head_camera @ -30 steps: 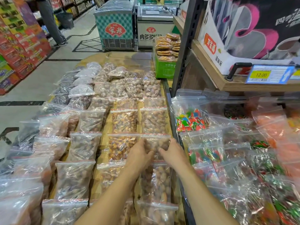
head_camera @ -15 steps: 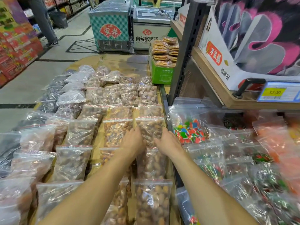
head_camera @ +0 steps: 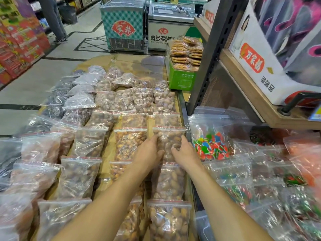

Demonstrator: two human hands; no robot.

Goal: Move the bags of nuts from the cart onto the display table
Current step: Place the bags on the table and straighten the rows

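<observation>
Several clear zip bags of nuts lie in rows on the wooden display table (head_camera: 135,65). One bag of brown nuts (head_camera: 169,138) lies in the right-hand column near the table's right edge. My left hand (head_camera: 149,153) presses on its left side and my right hand (head_camera: 184,153) on its right side, fingers curled against the plastic. Another bag of nuts (head_camera: 167,181) lies just below it, and an orange-brown bag of nuts (head_camera: 129,143) lies to its left. No cart is in view.
A bin to the right holds bags of coloured candy (head_camera: 210,145). A dark shelf post (head_camera: 208,56) and a wooden shelf (head_camera: 251,94) rise at the right. A green box of flat cakes (head_camera: 182,75) stands at the table's far end. Two chest freezers (head_camera: 124,25) stand beyond; a person stands at far left.
Both hands have slid forward along the right-hand column, from a nearer bag to one farther up the table. The view has moved forward with them.
</observation>
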